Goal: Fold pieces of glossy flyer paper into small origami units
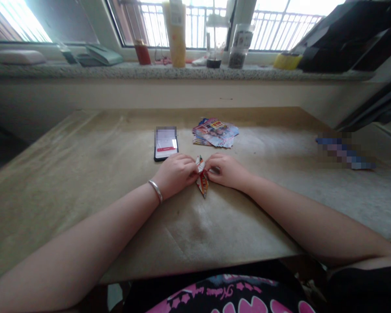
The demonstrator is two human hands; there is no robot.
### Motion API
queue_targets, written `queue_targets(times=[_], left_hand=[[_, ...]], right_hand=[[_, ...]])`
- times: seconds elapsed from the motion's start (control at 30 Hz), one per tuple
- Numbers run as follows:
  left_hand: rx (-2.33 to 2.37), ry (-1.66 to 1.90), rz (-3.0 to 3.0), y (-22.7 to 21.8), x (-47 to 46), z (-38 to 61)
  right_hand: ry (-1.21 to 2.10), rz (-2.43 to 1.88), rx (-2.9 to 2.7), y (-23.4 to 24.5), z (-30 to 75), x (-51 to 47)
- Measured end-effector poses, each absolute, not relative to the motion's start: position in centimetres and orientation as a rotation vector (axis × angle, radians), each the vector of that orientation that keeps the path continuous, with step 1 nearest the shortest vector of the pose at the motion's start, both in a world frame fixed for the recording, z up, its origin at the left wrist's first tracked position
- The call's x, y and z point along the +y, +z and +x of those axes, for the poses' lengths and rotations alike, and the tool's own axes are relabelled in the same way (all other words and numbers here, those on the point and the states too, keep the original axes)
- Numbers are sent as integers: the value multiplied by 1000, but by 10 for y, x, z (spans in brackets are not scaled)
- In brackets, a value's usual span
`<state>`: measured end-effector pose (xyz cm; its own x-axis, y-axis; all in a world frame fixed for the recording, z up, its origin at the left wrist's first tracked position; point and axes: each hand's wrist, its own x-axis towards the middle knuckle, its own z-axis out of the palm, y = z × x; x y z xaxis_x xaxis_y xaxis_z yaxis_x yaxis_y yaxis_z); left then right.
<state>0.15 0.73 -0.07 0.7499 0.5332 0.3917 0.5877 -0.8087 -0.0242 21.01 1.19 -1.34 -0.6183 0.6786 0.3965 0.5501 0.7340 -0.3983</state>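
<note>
Between my hands, a small piece of folded patterned paper [202,183] in white, red and orange stands pointed toward me. My left hand [178,174], with a silver bangle [156,191] at the wrist, pinches its left side. From the right, the fingers of my right hand [228,170] are closed on its other side. Just beyond my left hand lies a phone [166,144] with a lit screen. A fanned pile of colourful printed sheets [217,132] rests on the table past my right hand.
The tabletop [143,243] has a yellowish cover. A blurred blue flat item [343,153] lies far right. On the stone windowsill [189,74] stand a tall yellow bottle [176,34], a red jar [142,53], a dark-filled container [239,48], a yellow roll [287,61] and a black bulky object [335,43].
</note>
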Motion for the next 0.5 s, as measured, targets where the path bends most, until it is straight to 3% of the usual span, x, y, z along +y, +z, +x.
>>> queue_targets(times=[0.23,0.5], left_hand=[[-950,-399,-2751,1,6,6],[-1254,-524,-2852,-5,8,7]], right_hand=[[130,-913,-2508,-10,210,10],[336,-960,-2440,-15,203,19]])
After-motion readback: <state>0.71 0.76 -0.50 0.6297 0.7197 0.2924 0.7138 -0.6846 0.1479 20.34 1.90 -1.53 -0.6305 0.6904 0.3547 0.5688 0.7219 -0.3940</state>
